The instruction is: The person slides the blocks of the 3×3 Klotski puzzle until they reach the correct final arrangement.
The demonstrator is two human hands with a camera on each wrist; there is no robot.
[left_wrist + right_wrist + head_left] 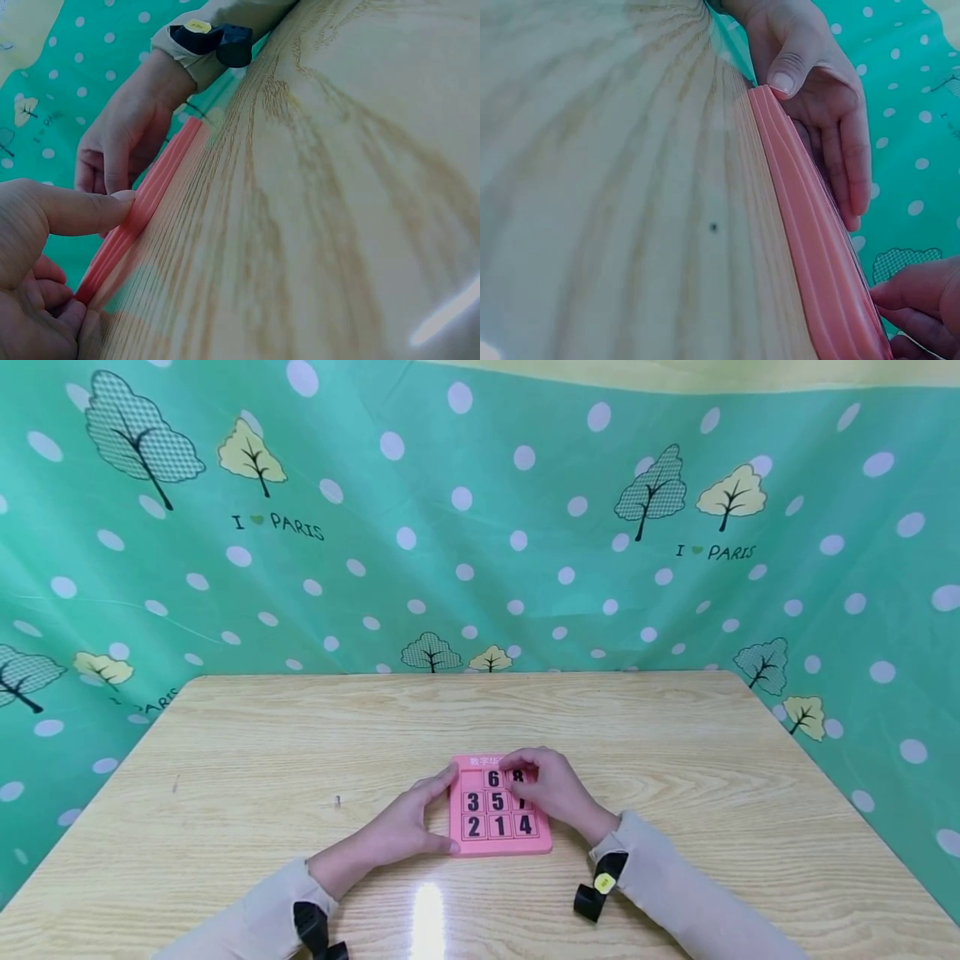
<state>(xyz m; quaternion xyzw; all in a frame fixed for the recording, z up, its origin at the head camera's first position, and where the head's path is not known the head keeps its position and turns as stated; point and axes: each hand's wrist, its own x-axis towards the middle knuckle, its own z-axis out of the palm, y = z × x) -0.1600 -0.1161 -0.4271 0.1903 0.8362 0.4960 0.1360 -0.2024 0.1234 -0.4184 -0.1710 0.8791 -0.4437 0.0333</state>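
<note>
A pink number slide puzzle [501, 848] lies flat on the table. Its top row has a gap at the left, then 6 and 8; below come 3, 5, a partly covered 7, and 2, 1, 4. My left hand [401, 828] holds the frame's left side, thumb at the near corner and fingers toward the far corner. Over the upper right tiles is my right hand [558, 789], its bent index finger and thumb apart near the 8. In the left wrist view, the left thumb [94, 211] rests on the frame's edge. Contact between the right fingertips and the tiles cannot be made out.
The puzzle sits near the middle of a light wooden table [300, 727]. Behind and beside the table hangs a green dotted cloth [480, 527]. Black straps with small devices circle both sleeves, one being the right wrist device [600, 885]. A bright reflection shows near the front.
</note>
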